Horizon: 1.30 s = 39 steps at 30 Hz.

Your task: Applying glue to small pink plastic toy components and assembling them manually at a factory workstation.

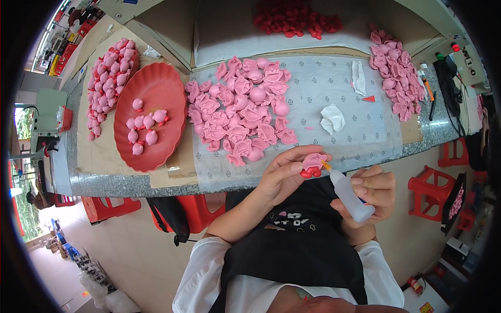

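Observation:
My left hand [286, 175] pinches a small pink hollow part [314, 160] with a red rounded piece [311, 172] at its lower side. In my right hand [377, 192] is a translucent white squeeze bottle [348, 195], tilted, its orange nozzle pointing up and left. The nozzle tip is at the right edge of the pink part; whether it touches cannot be told. Both hands are in front of the table's near edge, above my black apron. Beyond them lies a pile of pink hollow shells and rounded pieces [237, 112].
Left of the pile, a red scalloped tray [175, 125] holds several pink-and-red pieces, with a heap of similar ones [110, 73] beside it. At right are another pink heap [399, 78], a crumpled tissue [332, 119] and a red scrap [369, 98]. Red parts [295, 21] lie under the far shelf.

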{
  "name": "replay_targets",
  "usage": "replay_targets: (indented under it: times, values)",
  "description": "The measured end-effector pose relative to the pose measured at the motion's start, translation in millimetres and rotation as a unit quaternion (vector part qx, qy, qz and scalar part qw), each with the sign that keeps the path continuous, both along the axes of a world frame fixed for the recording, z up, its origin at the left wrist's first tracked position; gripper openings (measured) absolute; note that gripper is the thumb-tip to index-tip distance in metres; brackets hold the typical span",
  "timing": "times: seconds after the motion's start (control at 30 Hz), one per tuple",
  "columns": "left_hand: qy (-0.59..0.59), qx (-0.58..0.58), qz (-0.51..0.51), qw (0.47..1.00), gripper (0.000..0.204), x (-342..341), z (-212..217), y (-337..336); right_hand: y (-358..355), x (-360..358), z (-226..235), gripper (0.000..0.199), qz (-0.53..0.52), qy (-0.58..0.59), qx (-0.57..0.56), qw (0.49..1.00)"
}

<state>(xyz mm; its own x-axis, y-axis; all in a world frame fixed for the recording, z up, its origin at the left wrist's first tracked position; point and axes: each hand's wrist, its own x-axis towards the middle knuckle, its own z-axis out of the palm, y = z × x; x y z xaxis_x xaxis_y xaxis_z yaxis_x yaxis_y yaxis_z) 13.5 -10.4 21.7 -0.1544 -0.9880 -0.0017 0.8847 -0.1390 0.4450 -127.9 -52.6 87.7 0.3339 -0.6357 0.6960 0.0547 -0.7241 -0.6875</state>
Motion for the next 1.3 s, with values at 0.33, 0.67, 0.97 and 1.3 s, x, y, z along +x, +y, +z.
replay_targets:
  times: [0.33,0.67,0.97,1.3]
  values:
    - [0.002,0.003,0.006,1.0,0.046,-0.1,0.0,-0.6,-2.1,-1.8,-1.4,0.037,-0.023,0.016,-0.021,0.999]
    - [0.023,0.018,0.015,0.999,0.046,-0.2,-0.6,-0.1,-3.3,-6.0,-2.0,0.045,-0.014,-0.016,0.005,1.0]
    - [0.029,0.013,0.021,0.999,0.047,-0.5,-0.6,-0.1,-4.6,-2.8,-7.0,0.037,-0.053,-0.007,-0.016,0.998]
    - [0.026,0.015,0.03,0.999,0.046,0.0,-1.3,-0.3,-3.7,-2.2,-8.1,0.037,-0.043,-0.008,-0.012,0.999]
